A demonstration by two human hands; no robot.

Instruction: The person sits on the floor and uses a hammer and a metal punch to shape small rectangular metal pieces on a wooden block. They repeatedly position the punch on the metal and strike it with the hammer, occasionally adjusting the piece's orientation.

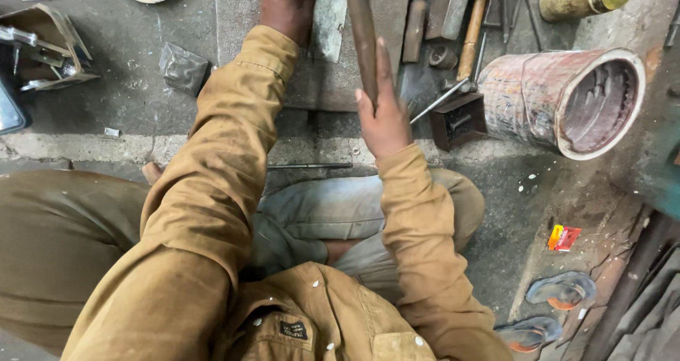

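My right hand point(382, 106) grips a long brown wooden handle point(361, 28) that runs up past the top edge, thumb along its side. At the top of the view, my left hand point(287, 3) presses a flat grey metal piece point(329, 25) down on a grey metal slab point(312, 78). The handle's head is out of sight. Both arms wear tan sleeves, and I sit cross-legged on a concrete floor.
A rusty cylinder point(567, 99) lies on its side at right beside a small dark metal box point(457, 120) and a wooden-handled hammer point(471, 35). A thin rod point(308, 166) lies before my knees. Sandals point(559, 290), a red packet point(563, 237), and a cardboard box point(46, 46) are around.
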